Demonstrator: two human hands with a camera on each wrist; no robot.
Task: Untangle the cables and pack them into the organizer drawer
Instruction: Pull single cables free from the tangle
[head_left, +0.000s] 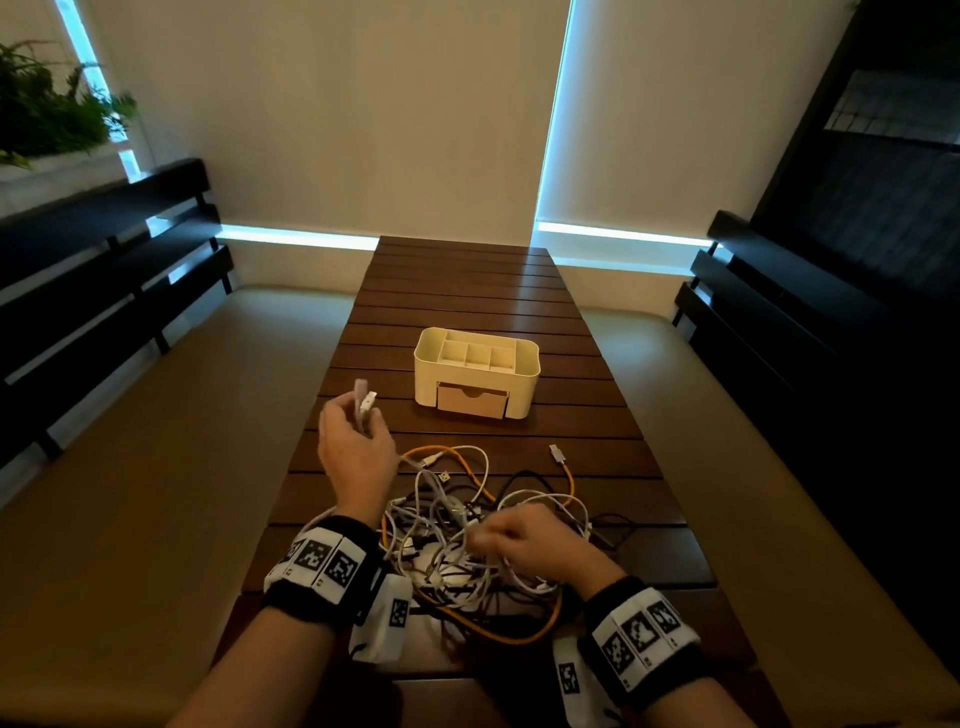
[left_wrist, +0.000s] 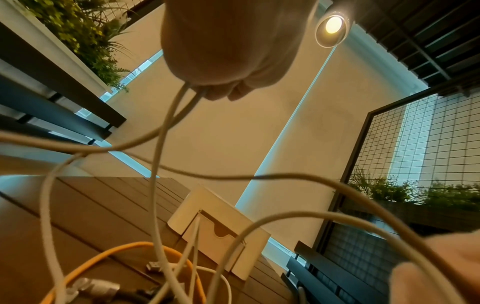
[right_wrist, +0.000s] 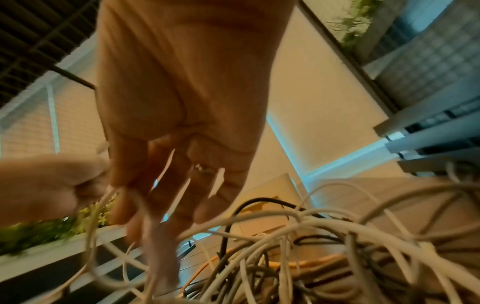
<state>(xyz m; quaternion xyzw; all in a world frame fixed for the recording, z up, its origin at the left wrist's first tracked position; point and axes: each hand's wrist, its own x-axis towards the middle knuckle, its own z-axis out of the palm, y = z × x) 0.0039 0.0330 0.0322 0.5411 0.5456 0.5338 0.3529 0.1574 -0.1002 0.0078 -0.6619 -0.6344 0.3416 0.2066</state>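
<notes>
On the dark brown slatted wooden table (head_left: 467, 291) lies a tangled heap of white, black and orange cables (head_left: 483, 540), nearest the person. Which strand runs where inside the knot cannot be followed; the orange cable (head_left: 524, 636) loops round its near edge and ends in a silver plug (head_left: 557, 453) lying free on the far right side.

The left hand (head_left: 356, 457) is raised above the table's left side, fingers curled round white cable strands (left_wrist: 166, 123) whose pale plug ends (head_left: 365, 404) stick up past the fingers. From the left wrist view the strands leave the bottom of the fist (left_wrist: 223, 45) and drop toward the heap — the fingertips themselves are hidden behind the palm.

The right hand (head_left: 530, 543) sits low in the middle of the heap, blurred in the head view. In the right wrist view its fingers (right_wrist: 166, 195) point down into the cables with loops of white cable (right_wrist: 116, 236) beside and between them, but motion blur leaves it unclear whether they pinch a strand or only touch it.

Beyond the heap, at the table's middle, stands a cream plastic desk organizer (head_left: 524, 384) with open compartments on top and a beige front drawer (head_left: 471, 402) with a notched upper edge, set in its lower front. How far the drawer is pulled out is hard to judge. The organizer stands apart from the cables.

Black wristbands with square black-and-white markers (head_left: 324, 564) wrap both wrists.
</notes>
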